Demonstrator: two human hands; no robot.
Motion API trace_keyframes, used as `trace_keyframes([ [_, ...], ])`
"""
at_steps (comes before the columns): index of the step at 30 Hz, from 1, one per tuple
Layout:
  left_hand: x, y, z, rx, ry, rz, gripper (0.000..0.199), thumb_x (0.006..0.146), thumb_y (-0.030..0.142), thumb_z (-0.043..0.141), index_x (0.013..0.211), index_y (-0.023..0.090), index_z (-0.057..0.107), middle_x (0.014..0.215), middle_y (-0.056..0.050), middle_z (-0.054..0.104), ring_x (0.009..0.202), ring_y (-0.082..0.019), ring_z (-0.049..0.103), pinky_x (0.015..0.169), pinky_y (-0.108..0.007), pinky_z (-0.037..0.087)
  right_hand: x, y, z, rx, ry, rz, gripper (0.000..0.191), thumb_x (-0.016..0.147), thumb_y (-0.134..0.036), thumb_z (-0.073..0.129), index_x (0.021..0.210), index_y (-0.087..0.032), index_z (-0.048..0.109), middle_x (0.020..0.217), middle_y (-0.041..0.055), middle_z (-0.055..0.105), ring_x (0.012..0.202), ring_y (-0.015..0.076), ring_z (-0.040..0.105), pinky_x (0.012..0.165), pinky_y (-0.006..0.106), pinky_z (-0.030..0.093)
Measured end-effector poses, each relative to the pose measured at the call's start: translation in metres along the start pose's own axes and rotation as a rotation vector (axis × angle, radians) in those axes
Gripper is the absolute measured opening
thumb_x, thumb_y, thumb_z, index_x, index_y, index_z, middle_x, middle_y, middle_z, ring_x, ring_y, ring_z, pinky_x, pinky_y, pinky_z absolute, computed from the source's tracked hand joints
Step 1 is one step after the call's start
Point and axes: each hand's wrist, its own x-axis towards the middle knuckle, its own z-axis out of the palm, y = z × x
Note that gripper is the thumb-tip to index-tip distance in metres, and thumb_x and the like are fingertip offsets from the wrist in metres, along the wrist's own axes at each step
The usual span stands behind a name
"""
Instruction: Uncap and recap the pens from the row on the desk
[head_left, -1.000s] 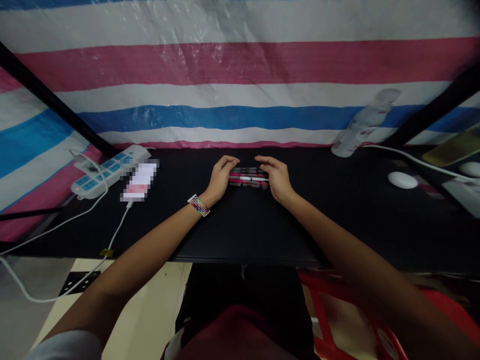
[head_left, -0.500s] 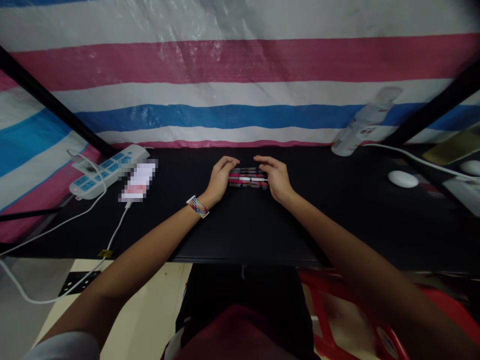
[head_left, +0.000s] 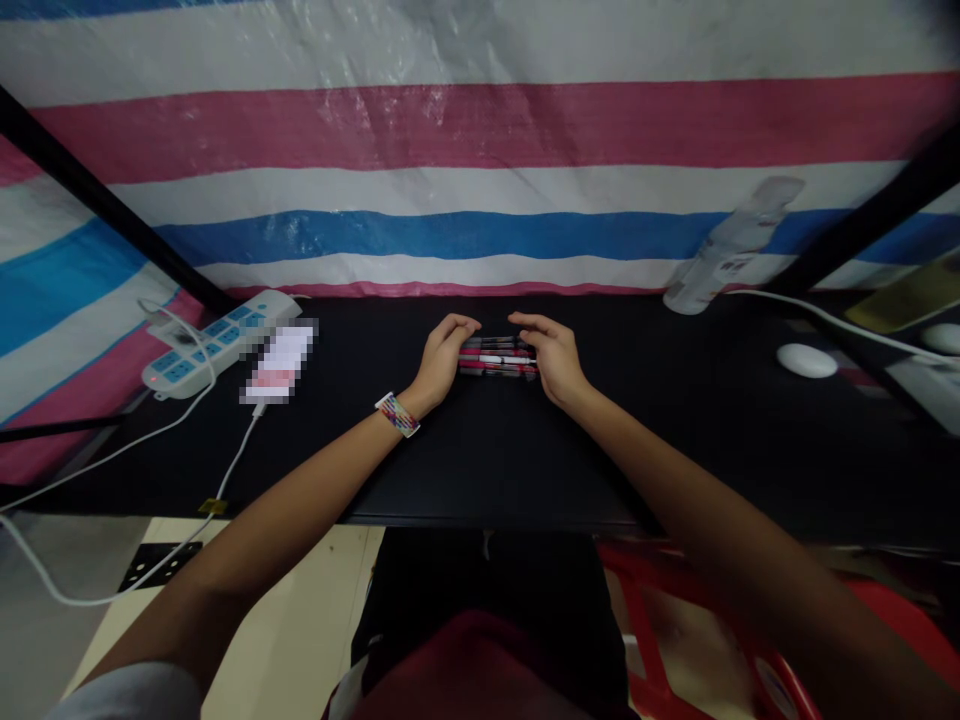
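Several pens (head_left: pixel 495 358) in red, white, grey and black lie side by side on the black tabletop (head_left: pixel 480 460), running left to right. My left hand (head_left: pixel 441 358) is cupped around their left ends, its fingers curved inward behind them. At the right ends my right hand (head_left: pixel 556 360) curls in the same way, the thumb against the pens and the index finger reaching along the far side. Both hands close on the bundle from its two ends, and the pen tips there are partly hidden. A patterned band (head_left: pixel 397 414) circles my left wrist.
On the left sit a white power strip (head_left: pixel 225 340) and a phone (head_left: pixel 281 362) with a charging cable (head_left: pixel 238 450). A clear bottle (head_left: pixel 731 245) stands at the back right, near a white mouse-like oval object (head_left: pixel 806 360). A striped sheet (head_left: pixel 480 120) hangs behind the table.
Very little differs. The pens have shifted slightly within my hands, while both hands keep nearly the same place around them.
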Motion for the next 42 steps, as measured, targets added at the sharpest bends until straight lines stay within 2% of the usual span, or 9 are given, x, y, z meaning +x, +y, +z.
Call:
trace_keyframes([
  [12, -0.007, 0.000, -0.001, 0.011, -0.047, -0.005, 0.016, 0.099, 0.030, 0.062, 0.095, 0.023, 0.075, 0.106, -0.005, 0.075, 0.109, -0.024, 0.068, 0.102, -0.039, 0.052, -0.004, 0.000, -0.002, -0.040, -0.021, 0.018, 0.031, 0.087, -0.023, 0.065, 0.111, -0.025, 0.085, 0.139, 0.0076, 0.078, 0.143, 0.0320, 0.064, 0.122, 0.054, 0.048],
  [18, -0.002, 0.003, -0.001, 0.060, -0.028, -0.023, 0.015, 0.098, 0.023, 0.061, 0.091, 0.022, 0.074, 0.104, -0.005, 0.076, 0.107, -0.024, 0.068, 0.105, -0.040, 0.051, -0.002, -0.002, -0.003, -0.114, -0.036, 0.001, 0.030, 0.087, -0.024, 0.066, 0.111, -0.024, 0.084, 0.133, 0.0088, 0.080, 0.137, 0.0328, 0.067, 0.121, 0.056, 0.048],
  [21, -0.001, 0.005, 0.001, 0.080, -0.022, -0.038, 0.014, 0.096, 0.019, 0.061, 0.090, 0.021, 0.074, 0.101, -0.005, 0.075, 0.104, -0.023, 0.068, 0.102, -0.039, 0.051, -0.005, -0.006, -0.004, -0.240, -0.072, -0.083, 0.028, 0.086, -0.022, 0.068, 0.109, -0.026, 0.084, 0.134, 0.0091, 0.079, 0.137, 0.0340, 0.068, 0.122, 0.059, 0.047],
  [25, -0.002, 0.005, 0.002, 0.085, -0.021, -0.053, 0.013, 0.094, 0.015, 0.061, 0.091, 0.021, 0.073, 0.099, -0.004, 0.074, 0.101, -0.023, 0.067, 0.099, -0.037, 0.052, -0.016, -0.016, -0.001, -0.513, -0.130, -0.325, 0.021, 0.089, -0.019, 0.069, 0.101, -0.028, 0.084, 0.139, 0.0084, 0.077, 0.149, 0.0373, 0.058, 0.126, 0.067, 0.042],
  [28, -0.003, 0.004, 0.002, 0.067, -0.020, -0.054, 0.014, 0.094, 0.014, 0.060, 0.091, 0.021, 0.072, 0.097, -0.004, 0.074, 0.099, -0.022, 0.067, 0.096, -0.036, 0.053, -0.026, -0.025, 0.003, -0.626, -0.279, -0.505, 0.017, 0.092, -0.016, 0.067, 0.090, -0.026, 0.080, 0.135, 0.0092, 0.077, 0.150, 0.0379, 0.055, 0.123, 0.068, 0.045],
  [31, -0.003, 0.002, 0.002, 0.074, -0.016, -0.038, 0.015, 0.095, 0.013, 0.058, 0.092, 0.021, 0.071, 0.098, -0.004, 0.073, 0.097, -0.021, 0.066, 0.095, -0.037, 0.053, -0.033, -0.032, 0.006, -0.682, -0.428, -0.623, 0.016, 0.094, -0.017, 0.067, 0.086, -0.024, 0.078, 0.129, 0.0119, 0.077, 0.148, 0.0382, 0.055, 0.120, 0.065, 0.048],
  [35, -0.004, -0.002, 0.002, 0.162, 0.007, 0.049, 0.016, 0.096, 0.013, 0.056, 0.093, 0.022, 0.069, 0.100, -0.005, 0.073, 0.100, -0.022, 0.066, 0.098, -0.038, 0.052, -0.037, -0.039, 0.007, -0.720, -0.515, -0.681, 0.014, 0.095, -0.018, 0.068, 0.088, -0.025, 0.078, 0.125, 0.0120, 0.076, 0.143, 0.0376, 0.056, 0.116, 0.062, 0.049],
  [42, -0.004, 0.004, -0.004, 0.302, 0.030, 0.202, 0.014, 0.098, 0.016, 0.056, 0.096, 0.025, 0.068, 0.107, -0.007, 0.072, 0.112, -0.026, 0.065, 0.111, -0.045, 0.046, -0.037, -0.047, 0.004, -0.811, -0.598, -0.655, 0.012, 0.097, -0.024, 0.070, 0.102, -0.025, 0.081, 0.103, 0.0089, 0.077, 0.109, 0.0326, 0.062, 0.097, 0.052, 0.050],
])
